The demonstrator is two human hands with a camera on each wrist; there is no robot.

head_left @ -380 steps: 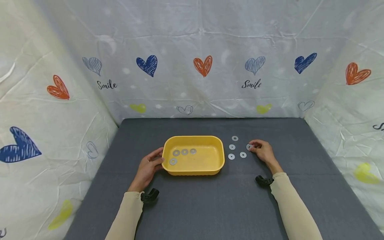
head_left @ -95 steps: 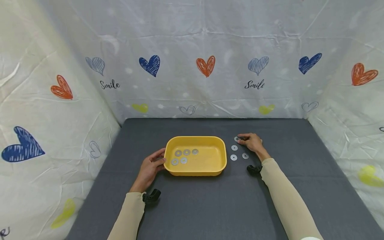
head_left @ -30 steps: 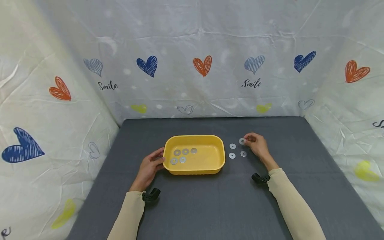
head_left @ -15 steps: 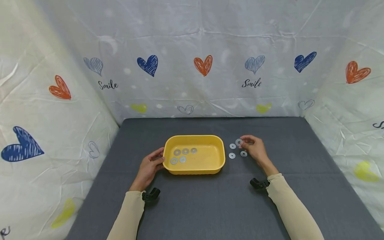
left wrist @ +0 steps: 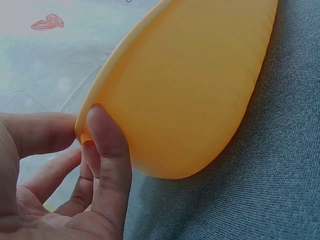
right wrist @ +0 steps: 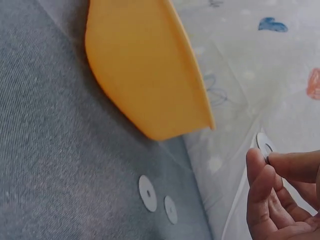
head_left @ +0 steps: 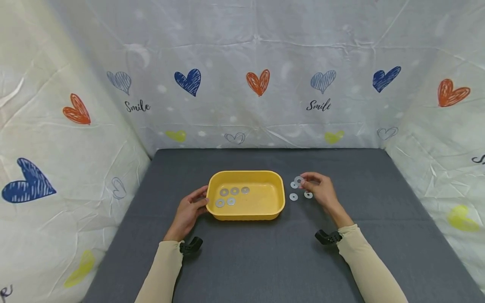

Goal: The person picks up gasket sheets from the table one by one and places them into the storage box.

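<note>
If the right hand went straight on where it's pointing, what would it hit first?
Likely the tray. The right hand pinches a washer; if the hand is low, the loose washer ahead might come first. Height is unclear here.

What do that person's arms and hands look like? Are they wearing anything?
Yes! The left sleeve and right sleeve are plain cream and come down to the wrists. Near the end of each sleeve there's a curved black piece. The left hand and right hand wear no gloves.
</note>
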